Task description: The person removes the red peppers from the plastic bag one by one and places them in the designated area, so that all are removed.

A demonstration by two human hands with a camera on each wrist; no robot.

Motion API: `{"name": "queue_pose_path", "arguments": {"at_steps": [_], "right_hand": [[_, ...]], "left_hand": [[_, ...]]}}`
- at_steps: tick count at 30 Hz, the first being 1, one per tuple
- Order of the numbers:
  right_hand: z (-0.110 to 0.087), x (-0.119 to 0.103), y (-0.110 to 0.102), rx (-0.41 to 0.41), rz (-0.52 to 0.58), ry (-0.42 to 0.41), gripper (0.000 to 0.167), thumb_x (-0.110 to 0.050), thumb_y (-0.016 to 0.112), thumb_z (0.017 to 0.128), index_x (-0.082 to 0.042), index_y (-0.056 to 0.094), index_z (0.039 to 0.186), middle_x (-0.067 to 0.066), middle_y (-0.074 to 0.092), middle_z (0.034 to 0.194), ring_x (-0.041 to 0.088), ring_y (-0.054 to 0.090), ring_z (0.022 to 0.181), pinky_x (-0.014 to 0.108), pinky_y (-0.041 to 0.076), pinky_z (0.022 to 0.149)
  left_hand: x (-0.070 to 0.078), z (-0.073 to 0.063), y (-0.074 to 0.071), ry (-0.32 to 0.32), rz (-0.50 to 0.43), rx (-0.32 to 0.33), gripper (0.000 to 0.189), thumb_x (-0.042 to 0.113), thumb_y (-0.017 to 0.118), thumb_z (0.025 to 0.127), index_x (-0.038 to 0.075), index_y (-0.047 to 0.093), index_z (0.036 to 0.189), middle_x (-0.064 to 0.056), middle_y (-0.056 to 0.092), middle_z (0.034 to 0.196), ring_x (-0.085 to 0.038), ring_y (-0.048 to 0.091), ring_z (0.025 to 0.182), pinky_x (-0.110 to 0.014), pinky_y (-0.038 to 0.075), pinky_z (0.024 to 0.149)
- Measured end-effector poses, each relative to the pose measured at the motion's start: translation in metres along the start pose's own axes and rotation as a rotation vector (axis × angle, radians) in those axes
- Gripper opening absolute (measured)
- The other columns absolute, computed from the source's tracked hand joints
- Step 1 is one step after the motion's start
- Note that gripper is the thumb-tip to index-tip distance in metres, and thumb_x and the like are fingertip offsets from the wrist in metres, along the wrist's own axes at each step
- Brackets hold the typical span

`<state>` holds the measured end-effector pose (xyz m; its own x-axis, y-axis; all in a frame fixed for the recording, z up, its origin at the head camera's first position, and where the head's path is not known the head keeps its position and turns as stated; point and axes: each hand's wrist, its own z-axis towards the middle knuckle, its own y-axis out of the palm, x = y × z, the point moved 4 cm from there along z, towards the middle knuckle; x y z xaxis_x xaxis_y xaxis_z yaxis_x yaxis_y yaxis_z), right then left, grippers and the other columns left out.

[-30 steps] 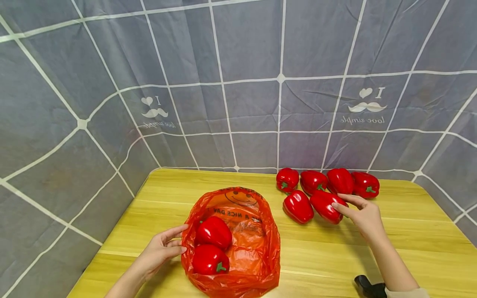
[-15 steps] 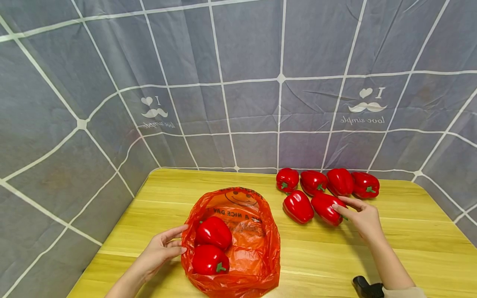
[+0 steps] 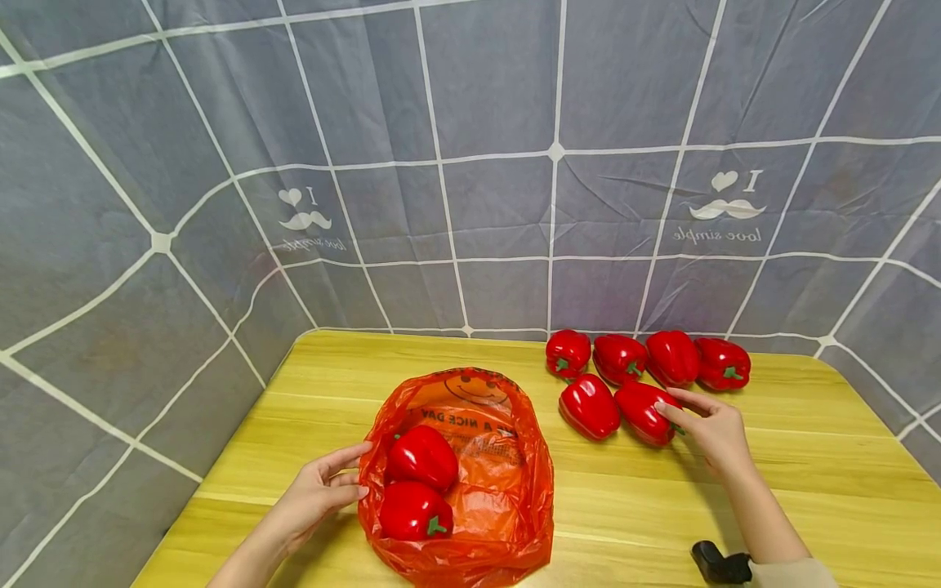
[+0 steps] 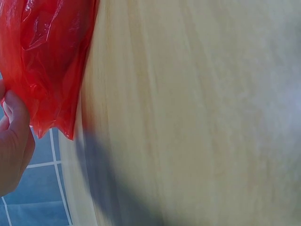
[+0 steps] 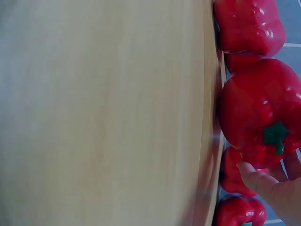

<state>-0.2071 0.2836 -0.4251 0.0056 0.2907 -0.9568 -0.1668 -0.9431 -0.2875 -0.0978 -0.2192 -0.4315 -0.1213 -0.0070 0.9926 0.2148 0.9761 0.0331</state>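
An orange-red plastic bag (image 3: pixel 544 490) stands with its mouth spread on the table, two red bell peppers (image 3: pixel 422 460) inside it at the left. My left hand (image 3: pixel 312 498) holds the bag's left rim between thumb and fingers, and the left wrist view shows the thumb (image 4: pixel 16 113) against the film. On the right, my right hand (image 3: pixel 715 429) grips a red bell pepper (image 3: pixel 645 412) by its stem end; its green stem (image 5: pixel 276 135) faces the right wrist camera. Another bell pepper (image 3: pixel 590 407) lies just left of the gripped one.
Several red bell peppers (image 3: pixel 672 358) line the back right of the wood-patterned table (image 3: pixel 353 363). A grey cloth with white lines (image 3: pixel 492 204) hangs behind and at the sides. Something black (image 3: pixel 720 563) shows by the right sleeve (image 3: pixel 794 574).
The gripped bell pepper has shifted slightly and turned, so its stem now shows by my right thumb. My left hand and the bag have stayed in place.
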Motion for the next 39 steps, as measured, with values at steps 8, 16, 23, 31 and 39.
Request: {"name": "queue_pose_path", "arguments": {"at_steps": [8,16,23,31,39], "right_hand": [[0.004,0.003,0.002,-0.015,0.091,0.048,0.042,-0.029,0.074,0.08,-0.01,0.066,0.116,-0.027,0.057,0.09,-0.002,0.054,0.078,0.018,0.049,0.067],[0.007,0.004,0.002,-0.022,0.094,0.048,0.034,-0.031,0.073,0.081,-0.018,0.069,0.112,-0.028,0.053,0.093,-0.002,0.053,0.076,0.018,0.049,0.067],[0.008,0.004,0.005,-0.007,0.103,0.024,0.039,-0.03,0.073,0.081,-0.01,0.067,0.115,-0.028,0.056,0.089,-0.002,0.053,0.076,0.017,0.049,0.066],[0.011,0.008,0.007,0.004,0.055,0.042,0.057,-0.037,0.07,0.082,-0.001,0.058,0.125,-0.026,0.053,0.091,-0.002,0.051,0.079,0.017,0.048,0.067],[0.011,0.008,0.006,0.015,0.062,0.005,0.047,-0.035,0.07,0.083,-0.005,0.062,0.119,-0.025,0.055,0.088,0.0,0.051,0.073,0.018,0.049,0.063]], "left_hand": [[0.0,0.001,0.0,0.006,-0.01,-0.01,0.067,-0.006,0.06,0.083,-0.014,0.023,0.139,-0.007,0.048,0.11,-0.008,0.06,0.088,-0.025,0.053,0.075],[0.0,0.001,0.0,0.003,-0.006,-0.004,0.066,-0.005,0.061,0.083,-0.012,0.026,0.138,-0.007,0.047,0.11,-0.008,0.06,0.087,-0.024,0.053,0.074],[-0.001,0.001,0.0,0.004,-0.006,-0.002,0.066,-0.006,0.06,0.084,-0.013,0.025,0.139,-0.007,0.047,0.11,-0.008,0.06,0.087,-0.025,0.053,0.075],[-0.003,0.0,0.0,0.004,-0.005,0.0,0.065,-0.008,0.058,0.084,-0.013,0.024,0.139,-0.008,0.046,0.111,-0.007,0.06,0.086,-0.024,0.053,0.074],[-0.002,0.0,0.0,0.031,-0.003,-0.019,0.063,-0.008,0.058,0.084,-0.013,0.025,0.138,-0.007,0.047,0.11,-0.005,0.058,0.085,-0.023,0.053,0.073]]}}
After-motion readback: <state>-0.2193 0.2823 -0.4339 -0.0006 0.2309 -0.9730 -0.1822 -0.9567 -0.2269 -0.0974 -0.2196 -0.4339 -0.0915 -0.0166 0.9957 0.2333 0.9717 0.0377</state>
